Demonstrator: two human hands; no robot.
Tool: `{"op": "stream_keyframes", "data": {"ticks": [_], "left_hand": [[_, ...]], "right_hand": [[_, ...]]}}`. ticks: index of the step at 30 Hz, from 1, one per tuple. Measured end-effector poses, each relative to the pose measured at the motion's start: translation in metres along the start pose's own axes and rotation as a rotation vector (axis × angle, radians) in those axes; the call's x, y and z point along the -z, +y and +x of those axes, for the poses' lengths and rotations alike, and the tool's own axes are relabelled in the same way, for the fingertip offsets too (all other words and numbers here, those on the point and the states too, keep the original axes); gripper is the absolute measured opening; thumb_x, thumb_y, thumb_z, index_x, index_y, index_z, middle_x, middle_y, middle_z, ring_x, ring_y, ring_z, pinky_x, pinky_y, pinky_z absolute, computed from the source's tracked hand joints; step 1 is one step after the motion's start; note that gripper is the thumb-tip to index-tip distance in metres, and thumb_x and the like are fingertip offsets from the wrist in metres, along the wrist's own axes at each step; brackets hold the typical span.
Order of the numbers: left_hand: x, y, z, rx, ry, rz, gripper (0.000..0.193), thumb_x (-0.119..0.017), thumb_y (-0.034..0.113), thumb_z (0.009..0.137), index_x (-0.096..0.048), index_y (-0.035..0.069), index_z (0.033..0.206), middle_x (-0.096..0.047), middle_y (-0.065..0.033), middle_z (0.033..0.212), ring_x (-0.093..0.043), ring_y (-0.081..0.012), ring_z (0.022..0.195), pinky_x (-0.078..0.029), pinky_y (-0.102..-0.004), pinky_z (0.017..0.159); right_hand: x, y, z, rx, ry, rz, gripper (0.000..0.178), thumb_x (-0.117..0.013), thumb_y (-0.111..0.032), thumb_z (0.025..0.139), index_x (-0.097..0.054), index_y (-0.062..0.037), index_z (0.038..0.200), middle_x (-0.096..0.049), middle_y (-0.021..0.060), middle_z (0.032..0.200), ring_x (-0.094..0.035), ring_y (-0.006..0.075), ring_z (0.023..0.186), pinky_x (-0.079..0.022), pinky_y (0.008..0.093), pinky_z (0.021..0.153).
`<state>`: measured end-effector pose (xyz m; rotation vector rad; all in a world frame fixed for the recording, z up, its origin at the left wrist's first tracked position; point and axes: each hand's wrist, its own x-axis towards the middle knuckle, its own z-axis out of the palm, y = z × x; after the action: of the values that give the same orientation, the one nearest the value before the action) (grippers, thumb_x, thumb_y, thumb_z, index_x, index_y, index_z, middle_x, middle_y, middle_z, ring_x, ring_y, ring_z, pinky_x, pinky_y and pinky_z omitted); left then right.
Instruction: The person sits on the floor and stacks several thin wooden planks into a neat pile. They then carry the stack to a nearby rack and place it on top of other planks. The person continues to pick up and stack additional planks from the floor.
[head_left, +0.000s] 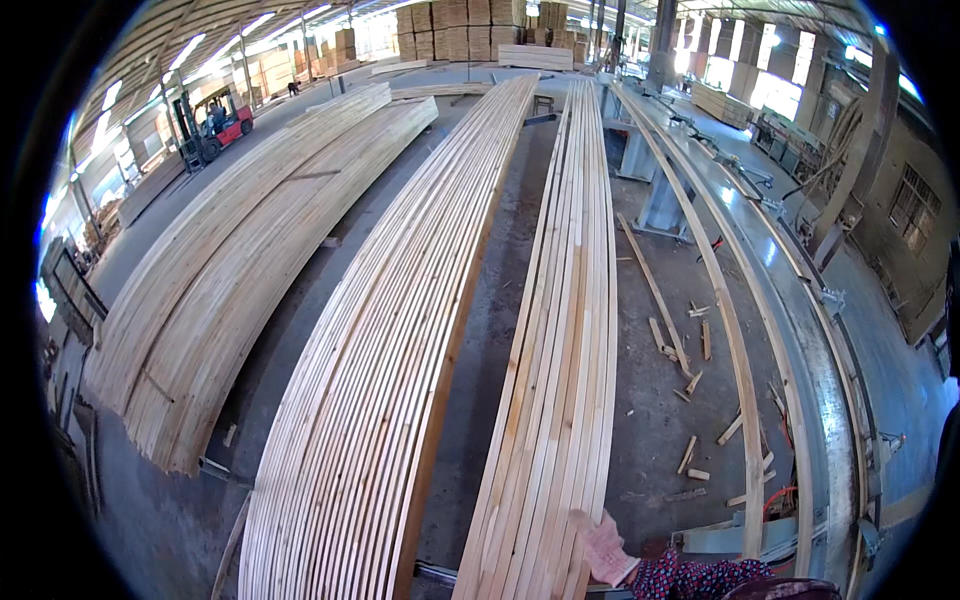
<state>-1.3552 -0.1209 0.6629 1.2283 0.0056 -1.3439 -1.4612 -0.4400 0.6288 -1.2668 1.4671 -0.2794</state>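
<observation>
My left hand [607,552], in a pale pink glove, comes in low from the right with a dark patterned sleeve [690,577]. It is at the right edge of a bundle of long, narrow wooden strips [545,390], over their near end. Its fingers look stretched out, though they are small and slightly blurred; whether they press on the wood I cannot tell. No right hand shows. To the left of that bundle lies a wider row of thin strips [370,370], packed side by side.
Wide wooden panels [220,290] lie farther left. On the right, long strips [725,290] run along a metal machine bed [815,360]. Wood offcuts [688,455] litter the floor between. A red forklift [215,125] stands at the far left; stacked lumber [465,30] is at the back.
</observation>
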Motion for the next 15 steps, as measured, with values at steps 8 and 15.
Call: {"op": "stream_keyframes", "data": {"ticks": [8,15], "left_hand": [[0.044,-0.025,-0.040,0.053,-0.019,-0.164,0.079,-0.074,-0.005,0.072,-0.043,-0.004,0.145,-0.062,-0.0177,0.131,-0.062,-0.0292,0.120,-0.052,-0.0413,0.101],[0.052,-0.037,-0.043,0.107,0.043,-0.268,0.078,-0.075,-0.002,0.070,-0.046,-0.006,0.142,-0.065,-0.0199,0.124,-0.066,-0.0296,0.111,-0.054,-0.0410,0.097]], "right_hand": [[-0.014,0.089,-0.007,0.538,-0.313,-0.220,0.050,-0.070,-0.020,0.090,-0.057,-0.0090,0.136,-0.068,0.0143,0.122,-0.065,0.0362,0.105,-0.054,0.0434,0.093],[0.009,-0.045,0.049,0.245,-0.272,-0.042,0.072,-0.053,-0.059,0.098,-0.057,0.0058,0.129,-0.067,0.0194,0.112,-0.063,0.0335,0.107,-0.047,0.0401,0.100]]}}
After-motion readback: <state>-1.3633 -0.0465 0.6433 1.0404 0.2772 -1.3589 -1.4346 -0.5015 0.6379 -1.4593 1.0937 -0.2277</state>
